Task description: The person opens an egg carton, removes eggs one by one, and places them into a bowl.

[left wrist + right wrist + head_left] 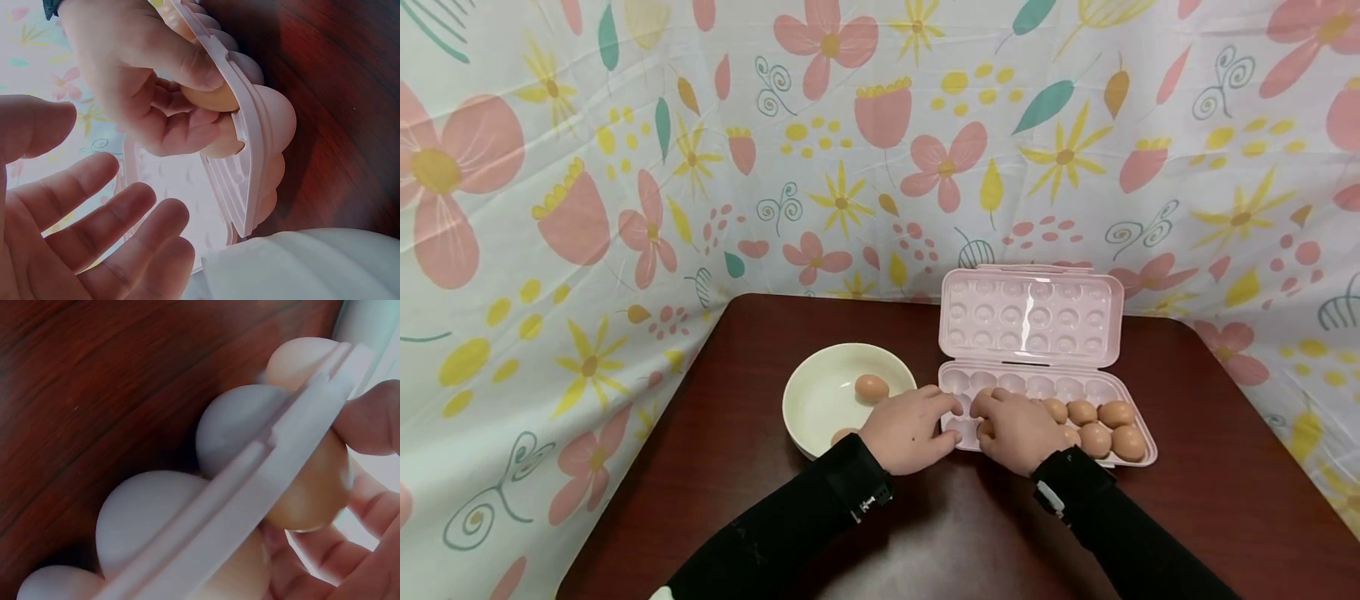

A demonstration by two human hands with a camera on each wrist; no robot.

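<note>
A pale pink plastic egg carton (1041,386) lies with its lid raised, several brown eggs (1095,440) in the right part of its front rows. My right hand (1022,432) reaches into the front left part. In the right wrist view its curled fingers and thumb grip a brown egg (312,481) seated in the carton. My left hand (910,429) hovers between the bowl and the carton's left end; the left wrist view shows its fingers loosely spread, holding nothing. The cream bowl (805,408) holds a brown egg (872,388) and another egg (844,435), partly hidden by the left arm.
The carton's dimpled lid (1030,321) stands up at the back, near a flowered cloth (842,208) hung behind the table. Dark reddish-brown wood forms the tabletop (700,467). The bowl stands left of the carton, close to it.
</note>
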